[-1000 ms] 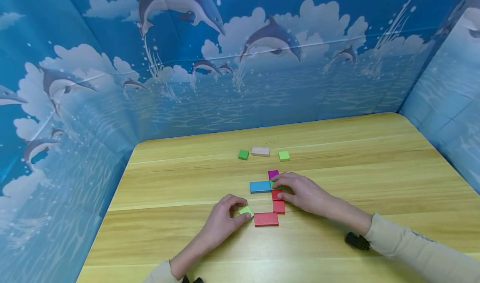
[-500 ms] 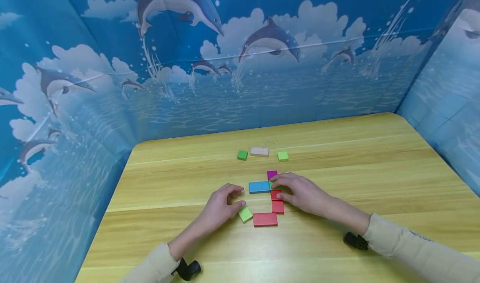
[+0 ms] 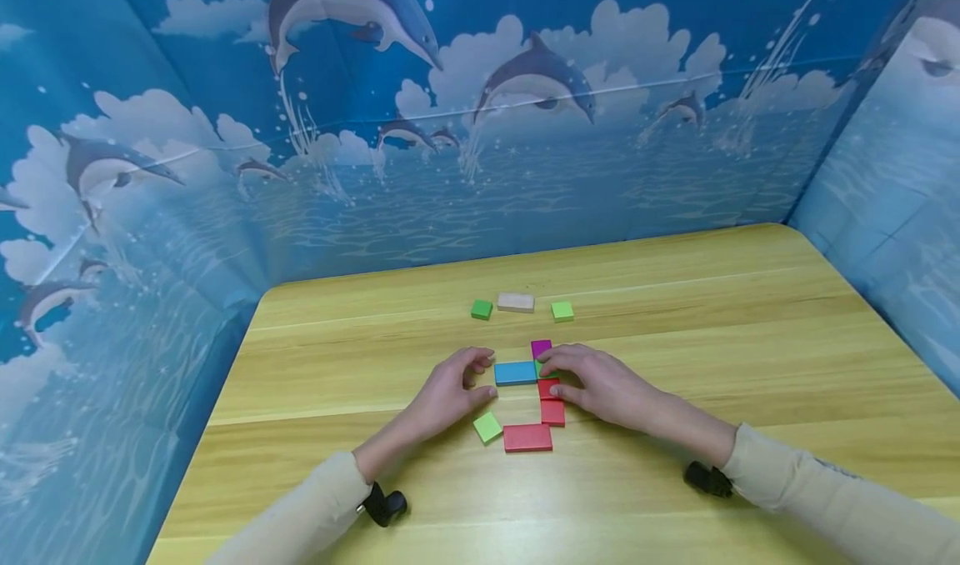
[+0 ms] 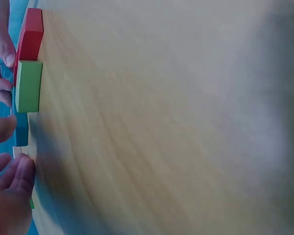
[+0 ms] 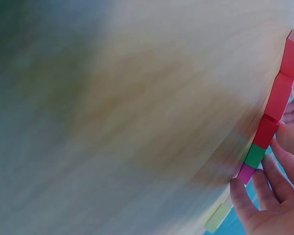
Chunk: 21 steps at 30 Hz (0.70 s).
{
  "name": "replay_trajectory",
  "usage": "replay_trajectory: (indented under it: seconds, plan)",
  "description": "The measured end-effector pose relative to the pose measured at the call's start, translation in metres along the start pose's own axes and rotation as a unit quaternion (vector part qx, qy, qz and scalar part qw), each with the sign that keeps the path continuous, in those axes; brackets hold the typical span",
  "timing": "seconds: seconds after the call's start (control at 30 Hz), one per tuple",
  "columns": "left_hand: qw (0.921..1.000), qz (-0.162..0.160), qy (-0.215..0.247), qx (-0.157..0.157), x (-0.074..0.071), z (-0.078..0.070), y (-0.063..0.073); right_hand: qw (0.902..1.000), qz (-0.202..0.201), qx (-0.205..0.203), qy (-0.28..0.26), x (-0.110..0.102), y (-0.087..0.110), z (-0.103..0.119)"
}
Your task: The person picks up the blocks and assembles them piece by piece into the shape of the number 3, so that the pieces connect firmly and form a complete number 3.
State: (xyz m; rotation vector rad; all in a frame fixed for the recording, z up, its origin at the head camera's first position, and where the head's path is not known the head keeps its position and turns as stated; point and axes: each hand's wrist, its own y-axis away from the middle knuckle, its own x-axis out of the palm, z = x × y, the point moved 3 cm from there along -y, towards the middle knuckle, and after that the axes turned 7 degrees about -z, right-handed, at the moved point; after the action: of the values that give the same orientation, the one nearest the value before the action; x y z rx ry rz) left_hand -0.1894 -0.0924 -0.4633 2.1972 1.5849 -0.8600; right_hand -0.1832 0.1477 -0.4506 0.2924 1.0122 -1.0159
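My left hand (image 3: 450, 388) is at the left end of a flat blue block (image 3: 515, 373), thumb and fingers apart with a gap between them. My right hand (image 3: 613, 386) rests over a column of small blocks, thumb at a red block (image 3: 548, 388) and fingertips by a green block (image 5: 255, 155) and a purple block (image 3: 541, 347). The hand partly hides the green block. Another red block (image 3: 552, 413) continues the column down to a longer red block (image 3: 527, 438). Just left of that, a lime green block (image 3: 487, 427) lies turned at an angle.
Farther back on the wooden table (image 3: 712, 298) lie a dark green block (image 3: 482, 309), a greyish block (image 3: 516, 302) and a second lime block (image 3: 562, 311). A blue dolphin-print curtain (image 3: 480, 198) stands behind the table and at its sides.
My left hand let go of the angled lime block and moved up and right to the blue block's left end. The right hand stays over the column.
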Motion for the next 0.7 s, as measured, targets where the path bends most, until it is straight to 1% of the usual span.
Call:
replay_trajectory:
  seconds: [0.13, 0.23, 0.5, 0.7]
  plan:
    - [0.9999, 0.004, 0.009, -0.003, 0.004, 0.001, -0.007, 1.0, 0.003, 0.006, 0.001, -0.001, 0.0, 0.0]
    - [0.9999, 0.005, 0.011, 0.0, 0.007, 0.0, -0.01, 0.9999, 0.005, 0.009, 0.001, -0.001, 0.0, 0.0]
    - [1.0, 0.006, 0.007, -0.001, 0.011, 0.0, -0.014, 1.0, 0.006, 0.006, -0.001, 0.0, 0.0, -0.001]
    - [1.0, 0.005, -0.005, 0.006, 0.012, 0.002, -0.015, 1.0, 0.004, 0.007, -0.002, 0.001, 0.0, -0.001]
